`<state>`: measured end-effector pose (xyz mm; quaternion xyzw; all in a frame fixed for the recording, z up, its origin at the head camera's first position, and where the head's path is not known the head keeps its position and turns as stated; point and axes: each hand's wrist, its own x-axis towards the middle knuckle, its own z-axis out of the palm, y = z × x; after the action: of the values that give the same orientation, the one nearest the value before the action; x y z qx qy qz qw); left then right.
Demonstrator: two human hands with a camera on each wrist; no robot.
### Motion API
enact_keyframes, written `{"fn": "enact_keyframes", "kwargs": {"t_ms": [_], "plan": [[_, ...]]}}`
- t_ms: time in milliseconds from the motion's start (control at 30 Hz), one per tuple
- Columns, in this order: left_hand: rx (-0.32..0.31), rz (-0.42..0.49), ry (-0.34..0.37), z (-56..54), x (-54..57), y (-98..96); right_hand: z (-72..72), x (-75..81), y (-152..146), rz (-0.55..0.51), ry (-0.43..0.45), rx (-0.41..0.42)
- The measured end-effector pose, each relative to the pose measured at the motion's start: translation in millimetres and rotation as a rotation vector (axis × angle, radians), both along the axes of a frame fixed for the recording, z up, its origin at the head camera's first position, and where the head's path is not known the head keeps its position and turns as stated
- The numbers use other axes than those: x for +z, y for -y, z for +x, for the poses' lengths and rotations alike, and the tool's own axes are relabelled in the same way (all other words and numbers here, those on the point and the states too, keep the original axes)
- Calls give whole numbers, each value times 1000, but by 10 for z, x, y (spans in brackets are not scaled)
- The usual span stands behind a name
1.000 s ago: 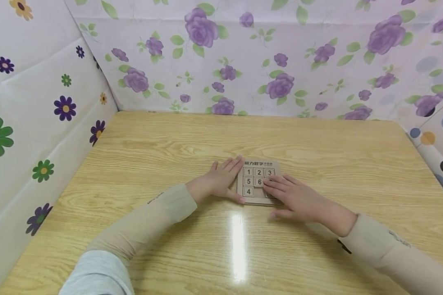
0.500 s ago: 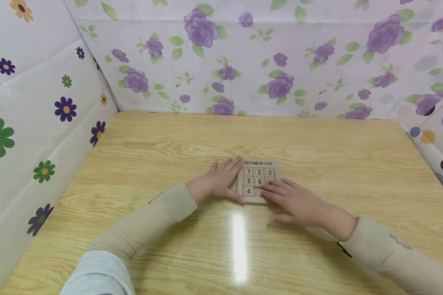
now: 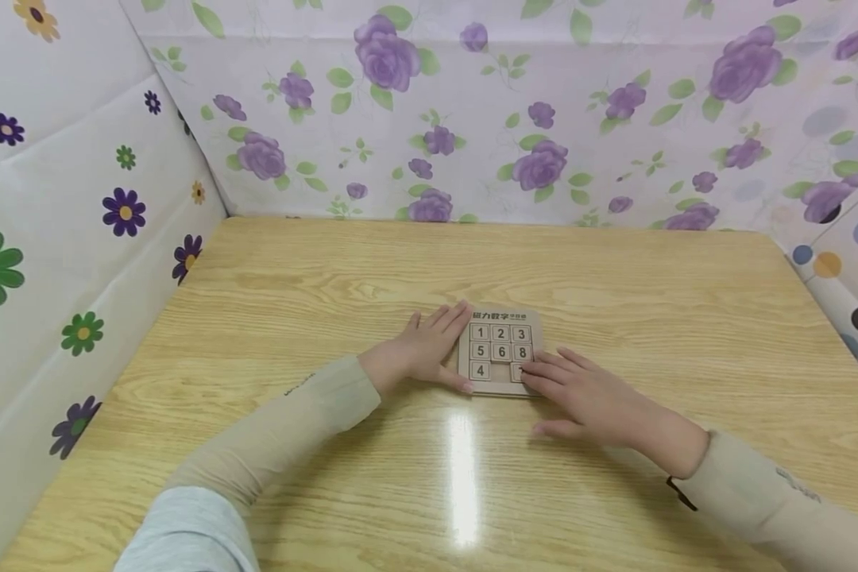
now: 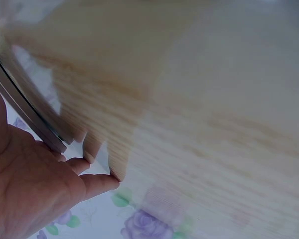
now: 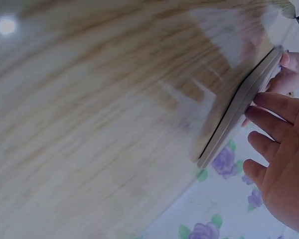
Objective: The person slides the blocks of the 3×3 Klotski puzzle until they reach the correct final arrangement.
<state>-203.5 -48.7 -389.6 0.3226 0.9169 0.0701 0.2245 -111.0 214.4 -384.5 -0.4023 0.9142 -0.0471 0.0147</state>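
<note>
A number slide puzzle point(image 3: 500, 388) lies flat on the wooden table, tiles 1, 2, 3 on top, 5, 6, 8 in the middle row, and 4 at bottom left. Its bottom middle slot is bare. My left hand point(image 3: 427, 349) spreads along the left side, fingers at the upper left corner and thumb at the lower left. Straight fingers of my right hand point(image 3: 593, 397) touch the bottom right tile point(image 3: 516, 371) and partly cover its numeral. In the left wrist view the puzzle's edge point(image 4: 27, 109) stands beside the palm; the right wrist view shows fingertips at the board's side point(image 5: 234, 117).
The light wooden table point(image 3: 329, 270) extends around the puzzle on all sides. Behind it hangs a purple-flowered cloth point(image 3: 436, 87), with another flowered cloth point(image 3: 50, 206) at the left. A bright light reflection lies in front of the puzzle.
My right hand has drawn back to the right, uncovering tile 8 and part of the bottom right tile. The left hand and the puzzle stay in place.
</note>
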Motion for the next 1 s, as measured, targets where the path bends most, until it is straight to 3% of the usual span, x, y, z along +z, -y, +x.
{"fn": "enact_keyframes", "kwargs": {"t_ms": [267, 667, 1000], "plan": [[1, 14, -3, 11, -19, 1, -46, -21, 121, -12, -5, 38], [3, -1, -5, -3, -20, 2, -60, 1, 231, -16, 33, 26], [0, 5, -7, 9, -7, 10, -131, 6, 128, -37, 30, 5]]}}
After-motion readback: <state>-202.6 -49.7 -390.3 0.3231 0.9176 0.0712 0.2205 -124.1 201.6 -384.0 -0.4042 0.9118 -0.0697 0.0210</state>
